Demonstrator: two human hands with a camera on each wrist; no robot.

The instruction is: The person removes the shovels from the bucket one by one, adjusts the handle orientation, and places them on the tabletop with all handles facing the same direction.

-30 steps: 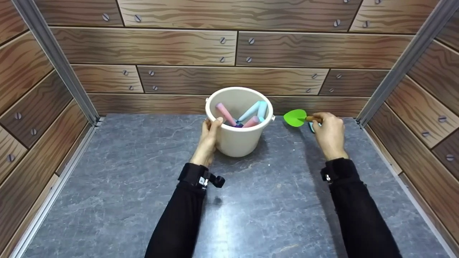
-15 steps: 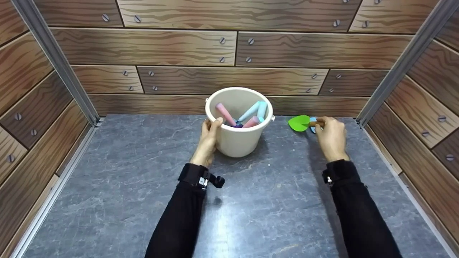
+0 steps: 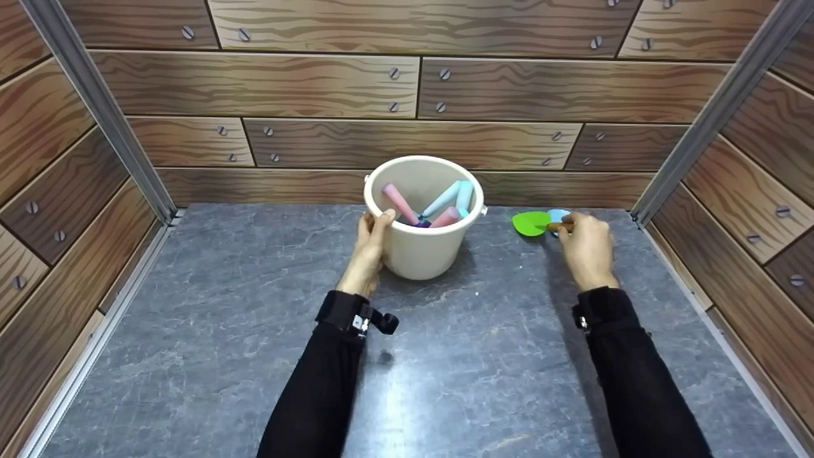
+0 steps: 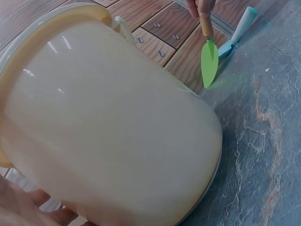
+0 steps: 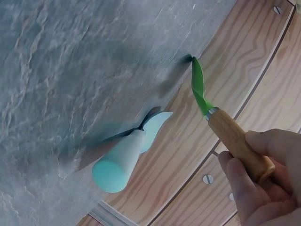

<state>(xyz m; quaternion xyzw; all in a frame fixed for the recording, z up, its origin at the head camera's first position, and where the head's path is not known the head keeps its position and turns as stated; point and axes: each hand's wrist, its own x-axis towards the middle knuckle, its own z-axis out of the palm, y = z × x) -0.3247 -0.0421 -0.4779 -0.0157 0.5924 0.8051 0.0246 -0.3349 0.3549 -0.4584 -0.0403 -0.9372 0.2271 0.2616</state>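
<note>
A cream bucket stands upright near the back wall, with pink and light-blue handles leaning inside it. My left hand holds the bucket's left side, thumb at the rim. To the right, my right hand pinches the wooden handle of a small garden trowel, whose green blade points left. In the right wrist view the blade's tip is at the floor, close to its shadow. A light-blue tool with a round-ended handle lies beside the trowel; its head is partly hidden.
Wood-patterned walls close in the back and both sides, joined by grey metal corner posts. The floor is grey and marbled. A bucket handle lug sticks out at the right.
The right hand has lowered the green trowel and shifted it slightly right, so its blade has come down towards the floor. The left hand and bucket have stayed put.
</note>
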